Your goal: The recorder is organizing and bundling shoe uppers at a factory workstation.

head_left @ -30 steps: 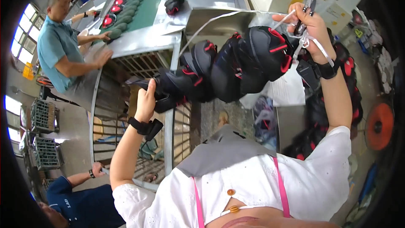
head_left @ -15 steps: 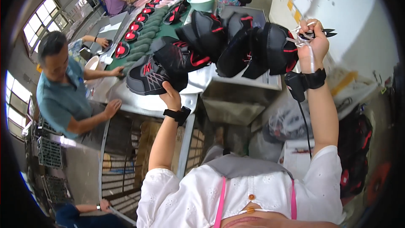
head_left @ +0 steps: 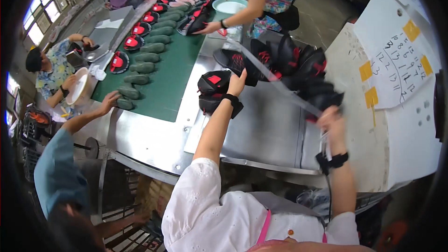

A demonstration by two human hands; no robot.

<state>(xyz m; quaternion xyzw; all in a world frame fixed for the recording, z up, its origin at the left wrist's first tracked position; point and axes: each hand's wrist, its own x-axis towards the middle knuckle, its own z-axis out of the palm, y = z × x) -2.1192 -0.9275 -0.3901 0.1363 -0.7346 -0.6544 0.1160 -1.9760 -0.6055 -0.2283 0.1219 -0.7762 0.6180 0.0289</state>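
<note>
Several black shoe uppers [head_left: 284, 56] with red trim lie bunched in a row on the metal tabletop in front of me. My left hand [head_left: 237, 83] is closed on a shoe upper [head_left: 227, 59] at the row's left end. At the other end, my right hand [head_left: 330, 120] is blurred, its fingers curled beside a black upper [head_left: 329, 99]. A long pale cord [head_left: 275, 81] crosses over the uppers into that hand. Whether the snips are still in it is too smeared to tell. Two more uppers [head_left: 215, 84] sit left of my left hand.
A green mat [head_left: 168, 98] bears rows of grey-green shoe forms [head_left: 148, 57] and red-and-black uppers. A co-worker's hand [head_left: 111, 102] touches one form at left; another co-worker's arm [head_left: 242, 14] reaches in beside a pale green basin [head_left: 233, 5]. A white board [head_left: 392, 65] stands at right.
The bunched uppers, held up in the air earlier, now rest on the tabletop. Both hands have moved forward or down with them, and the view has turned. The snips no longer show clearly.
</note>
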